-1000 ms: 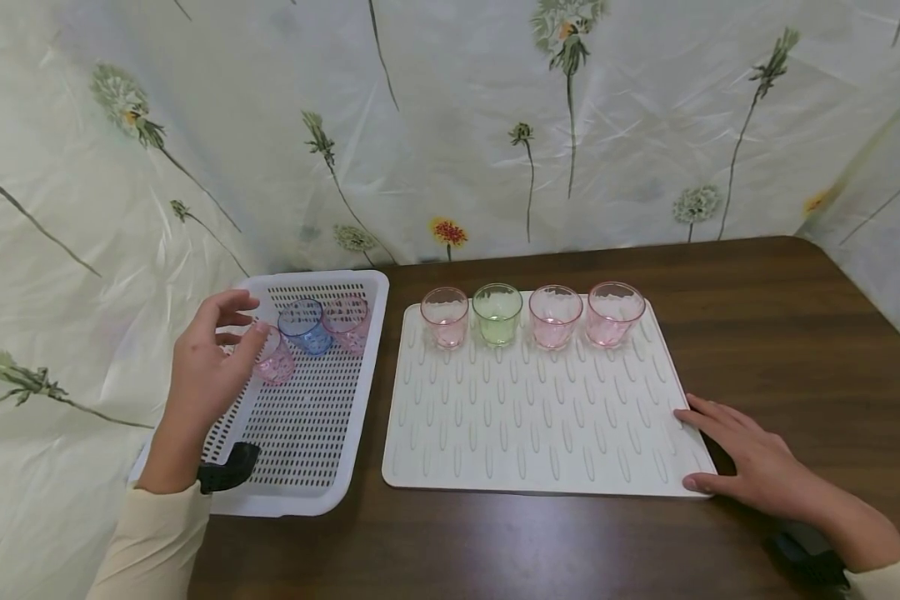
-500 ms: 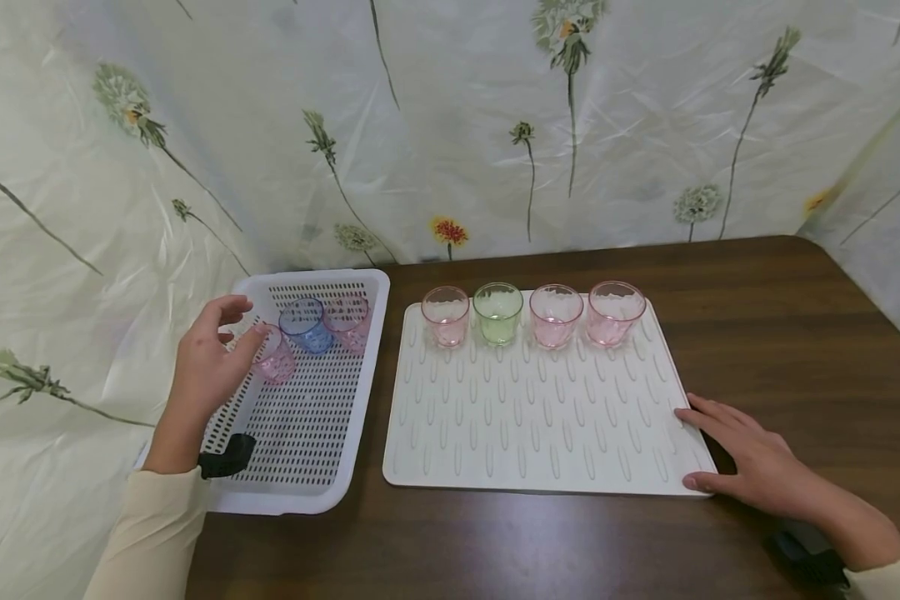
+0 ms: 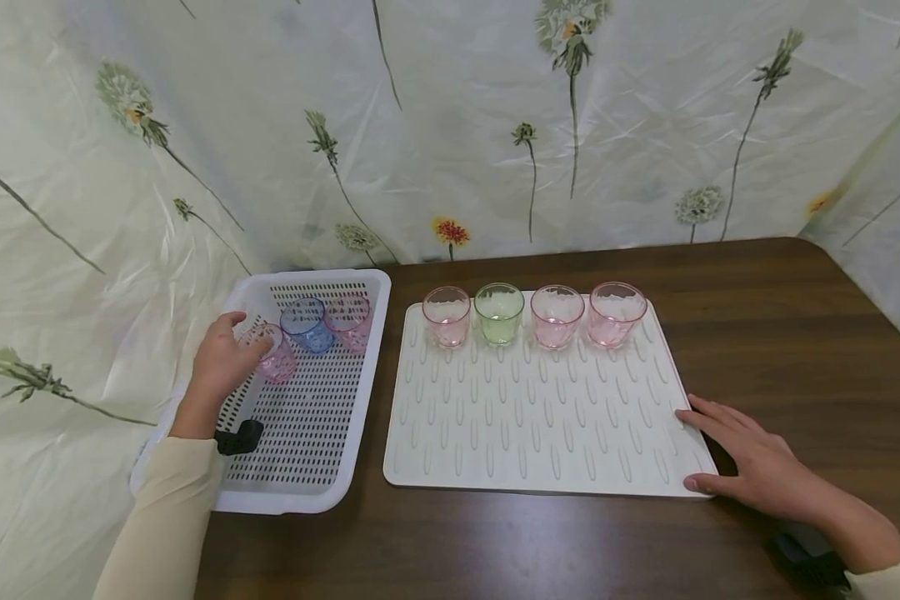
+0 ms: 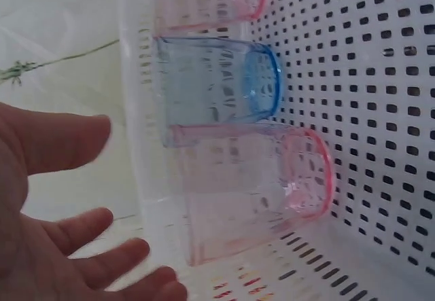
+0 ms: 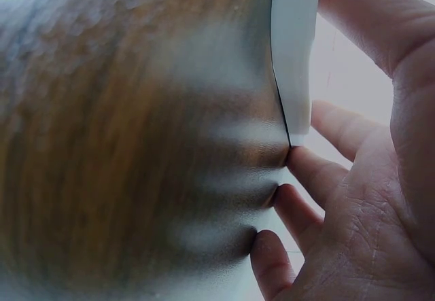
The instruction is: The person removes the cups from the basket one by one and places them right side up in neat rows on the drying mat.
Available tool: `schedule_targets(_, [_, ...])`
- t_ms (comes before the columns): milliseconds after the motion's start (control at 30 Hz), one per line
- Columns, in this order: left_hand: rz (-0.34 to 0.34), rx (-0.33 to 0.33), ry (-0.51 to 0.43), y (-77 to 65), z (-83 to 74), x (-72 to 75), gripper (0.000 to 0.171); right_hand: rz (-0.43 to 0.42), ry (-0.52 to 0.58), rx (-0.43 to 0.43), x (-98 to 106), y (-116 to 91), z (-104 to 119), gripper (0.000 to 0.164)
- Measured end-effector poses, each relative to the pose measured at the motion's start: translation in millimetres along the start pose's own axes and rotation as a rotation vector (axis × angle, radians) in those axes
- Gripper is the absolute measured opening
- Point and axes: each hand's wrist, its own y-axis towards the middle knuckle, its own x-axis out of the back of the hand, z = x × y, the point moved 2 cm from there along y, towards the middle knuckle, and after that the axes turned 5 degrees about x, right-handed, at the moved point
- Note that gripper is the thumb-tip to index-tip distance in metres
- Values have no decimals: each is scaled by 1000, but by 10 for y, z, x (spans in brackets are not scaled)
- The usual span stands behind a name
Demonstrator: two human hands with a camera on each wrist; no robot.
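Pink glass [image 3: 279,365] sits part-hidden behind spread, empty left fingers [image 4: 114,260], straight right fingers [image 5: 317,170] touching mat [image 3: 536,417]

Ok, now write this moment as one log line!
left hand: fingers apart, near pink cup | right hand: touching white mat | basket: that cup, blue cup, second pink cup | mat: green cup, three pink cups

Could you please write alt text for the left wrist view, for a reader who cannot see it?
A person's bare left grip, thumb and fingers spread and holding nothing, hovers beside the nearest pink glass in a white perforated basket. A blue glass and a second pink glass, cut off by the frame's edge, continue the row.
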Motion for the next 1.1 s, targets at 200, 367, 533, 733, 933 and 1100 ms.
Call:
schedule_targets(200, [138,71,11,115,85,-56,91,-24,-6,22,-18,1,-10,89])
schedule_targets(367, [201,73,-66,150,131,-78,97,-34,-11,32,-22,8,-12,90])
schedule_targets(533, [290,59,-137,171,230,-120,100,-4,-1,14,-33,16,0,90])
schedule_targets(733, [359,13,-193,244,393,-179,100,18,10,-7,-30,18,7,89])
schedule_targets(933, [400,-31,-341,324,483,-237,97,31,2,-20,-14,12,4,89])
schedule_targets(1100, [411,-26,-398,350,507,-264,94,25,-7,-15,-12,18,-9,89])
